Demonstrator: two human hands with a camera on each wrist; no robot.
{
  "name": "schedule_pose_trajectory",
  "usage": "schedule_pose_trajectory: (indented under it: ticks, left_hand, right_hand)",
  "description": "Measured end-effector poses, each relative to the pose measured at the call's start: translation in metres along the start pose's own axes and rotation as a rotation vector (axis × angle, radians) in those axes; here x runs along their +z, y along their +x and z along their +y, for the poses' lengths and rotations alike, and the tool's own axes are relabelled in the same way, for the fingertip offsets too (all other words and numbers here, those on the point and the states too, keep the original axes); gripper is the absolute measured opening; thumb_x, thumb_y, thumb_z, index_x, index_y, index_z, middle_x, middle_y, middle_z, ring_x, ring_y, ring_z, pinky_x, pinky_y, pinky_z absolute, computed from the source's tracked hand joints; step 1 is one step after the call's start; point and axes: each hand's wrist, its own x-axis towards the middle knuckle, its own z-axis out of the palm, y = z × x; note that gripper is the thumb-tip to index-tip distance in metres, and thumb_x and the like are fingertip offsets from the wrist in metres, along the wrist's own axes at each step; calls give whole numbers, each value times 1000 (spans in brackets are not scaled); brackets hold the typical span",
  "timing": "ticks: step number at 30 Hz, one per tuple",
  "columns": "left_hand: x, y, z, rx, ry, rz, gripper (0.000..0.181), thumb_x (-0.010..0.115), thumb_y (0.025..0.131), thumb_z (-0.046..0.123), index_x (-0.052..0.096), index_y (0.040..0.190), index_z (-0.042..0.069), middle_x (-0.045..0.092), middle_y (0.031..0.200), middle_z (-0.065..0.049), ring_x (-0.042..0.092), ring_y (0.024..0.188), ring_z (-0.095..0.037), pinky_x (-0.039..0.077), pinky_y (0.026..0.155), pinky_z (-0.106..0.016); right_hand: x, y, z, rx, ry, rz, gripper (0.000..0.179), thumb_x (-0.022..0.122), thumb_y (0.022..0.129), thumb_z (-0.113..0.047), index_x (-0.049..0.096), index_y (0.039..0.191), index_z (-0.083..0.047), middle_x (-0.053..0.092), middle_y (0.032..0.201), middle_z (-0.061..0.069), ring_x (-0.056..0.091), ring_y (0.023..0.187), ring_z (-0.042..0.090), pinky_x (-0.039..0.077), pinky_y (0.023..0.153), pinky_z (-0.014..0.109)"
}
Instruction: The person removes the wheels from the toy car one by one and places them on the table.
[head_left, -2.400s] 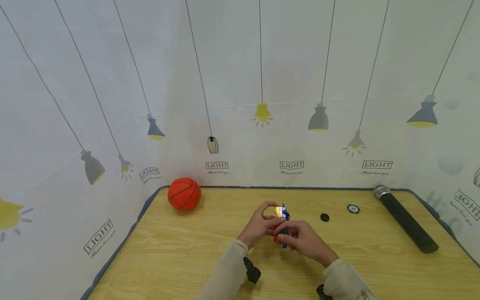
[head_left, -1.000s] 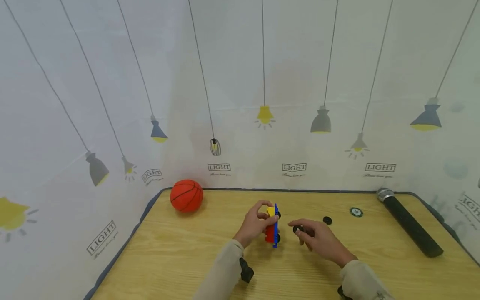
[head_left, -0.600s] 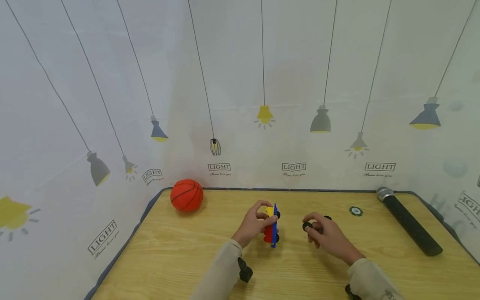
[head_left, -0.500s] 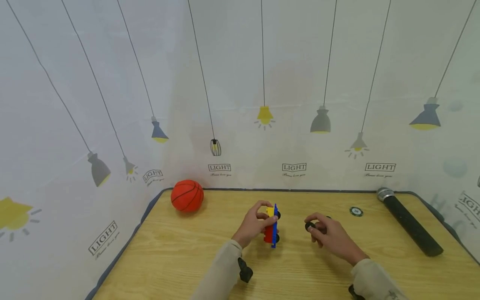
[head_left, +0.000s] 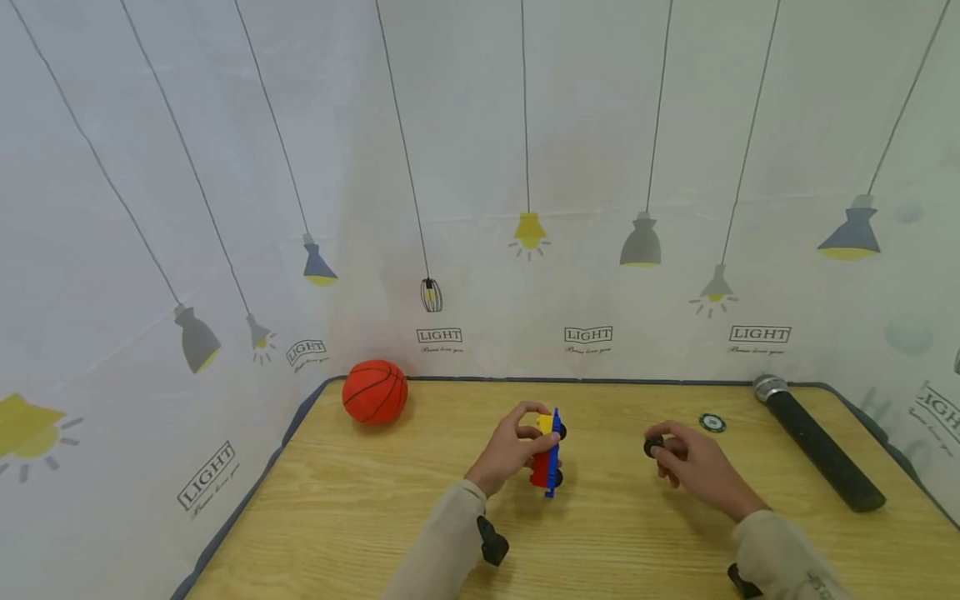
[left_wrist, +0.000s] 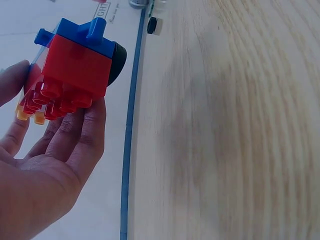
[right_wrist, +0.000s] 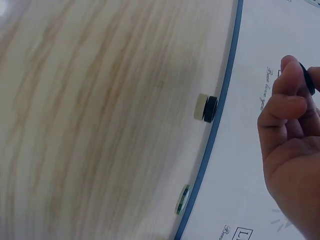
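My left hand [head_left: 510, 450] grips a toy car [head_left: 542, 458] made of building blocks, with red and yellow blocks on a blue base. The car is turned on its side, and black wheels [head_left: 559, 432] show along its right edge. In the left wrist view the car's red block [left_wrist: 77, 67] faces the camera, studs downward. Off to the right, my right hand [head_left: 697, 467] pinches a small black wheel [head_left: 652, 447] between thumb and forefinger. A second black wheel [right_wrist: 210, 109] stands on the table in the right wrist view; my right hand hides it in the head view.
A poker chip [head_left: 712, 422] lies beyond my right hand. A microphone [head_left: 821, 446] lies along the right side of the wooden table [head_left: 360, 500]. A red basketball [head_left: 375, 392] sits at the back left corner. Printed cloth walls [head_left: 480, 167] rise behind the table's edge.
Both hands were together at the toy car. My right hand has since come away rightward with the black wheel, now covering the wheel on the table. My left hand keeps holding the car.
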Motion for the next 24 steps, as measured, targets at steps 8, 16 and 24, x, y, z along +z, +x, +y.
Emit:
schedule_pose_trajectory:
  ticks: [8, 16, 24]
  left_hand:
    - [3, -3, 4, 1, 32, 4, 36, 69, 96, 25, 52, 128, 23, 68, 99, -12, 76, 79, -22, 60, 70, -32]
    - [3, -3, 10, 8, 16, -10, 36, 69, 96, 28, 53, 128, 24, 68, 99, -12, 76, 81, -23, 60, 73, -32]
    - [5, -5, 12, 3, -3, -51, 40, 69, 96, 30, 51, 131, 25, 69, 102, -12, 76, 82, -22, 60, 77, -34]
  right_hand:
    - [-10, -1, 13, 23, -70, 66, 23, 57, 102, -14, 57, 124, -6, 66, 75, 10, 57, 57, 15, 45, 52, 27]
    - [-20, 1, 25, 66, -126, 75, 27, 57, 101, -12, 59, 126, -5, 66, 76, 9, 58, 57, 17, 46, 51, 27]
    - [-28, 13, 37, 176, -109, 22, 30, 55, 100, -14, 60, 127, -1, 67, 74, 9, 58, 59, 21, 43, 50, 30]
